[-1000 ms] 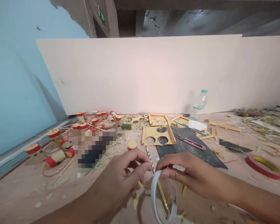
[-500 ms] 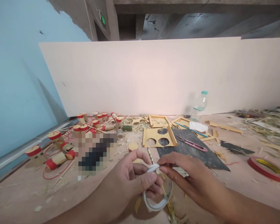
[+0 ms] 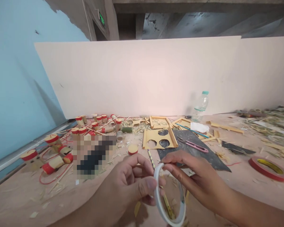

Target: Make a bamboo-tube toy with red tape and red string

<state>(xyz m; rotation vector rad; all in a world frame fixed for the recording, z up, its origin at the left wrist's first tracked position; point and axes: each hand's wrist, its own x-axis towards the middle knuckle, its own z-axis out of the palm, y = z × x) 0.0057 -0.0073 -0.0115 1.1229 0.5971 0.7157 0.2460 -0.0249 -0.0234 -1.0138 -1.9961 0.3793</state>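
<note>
A white tape roll (image 3: 160, 201) stands on edge in front of me, held between both hands. My left hand (image 3: 130, 186) grips its left rim, thumb pressed on the outer band. My right hand (image 3: 191, 176) pinches the top of the roll with fingertips. A thin striped stick (image 3: 151, 158) passes behind the roll and shows through its hole. Both hands hover low over the wooden table (image 3: 246, 186).
A dark mat (image 3: 203, 156) with a pink knife (image 3: 196, 145) lies ahead. Wooden frames with round holes (image 3: 159, 138), a red-topped bamboo piece (image 3: 133, 149), several red-banded bamboo pieces (image 3: 52, 160), a water bottle (image 3: 200, 105), a red tape roll (image 3: 268, 164) and a white board (image 3: 142, 75) surround them.
The white roll was tilted flat between my hands half a second ago and now stands on edge again; my right fingertips stay pinched at its top.
</note>
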